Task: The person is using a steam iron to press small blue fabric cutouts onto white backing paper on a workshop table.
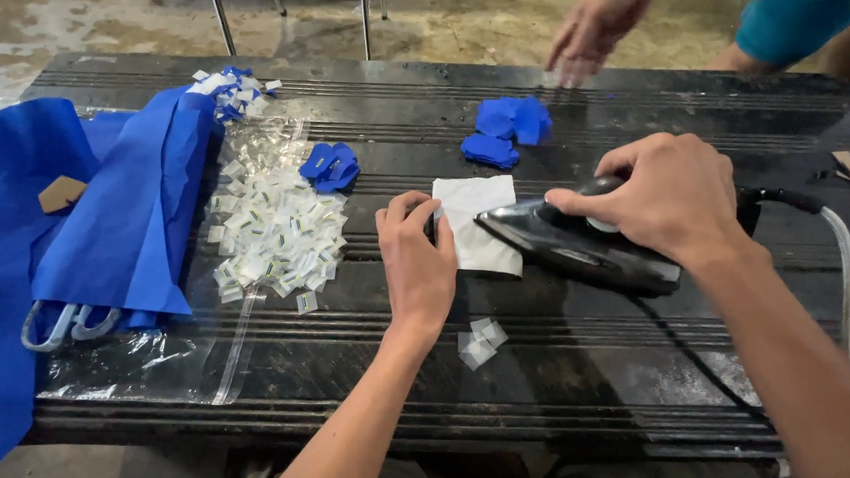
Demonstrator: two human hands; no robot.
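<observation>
My right hand [664,194] grips the handle of a black and silver clothes iron [577,248], whose tip rests on a white sheet of paper [472,205] on the dark ribbed table [572,370]. My left hand [416,260] presses fingertips on the left edge of that white sheet, holding it flat. What lies beneath the sheet is hidden.
A pile of small white labels [277,228] lies on clear plastic at left, beside blue fabric [130,207] and small blue pieces [331,166]. More blue pieces [508,128] sit at the back. A few white squares [480,341] lie near my wrist. Another person's hand [592,31] reaches over the far edge. The iron's cord [844,267] trails right.
</observation>
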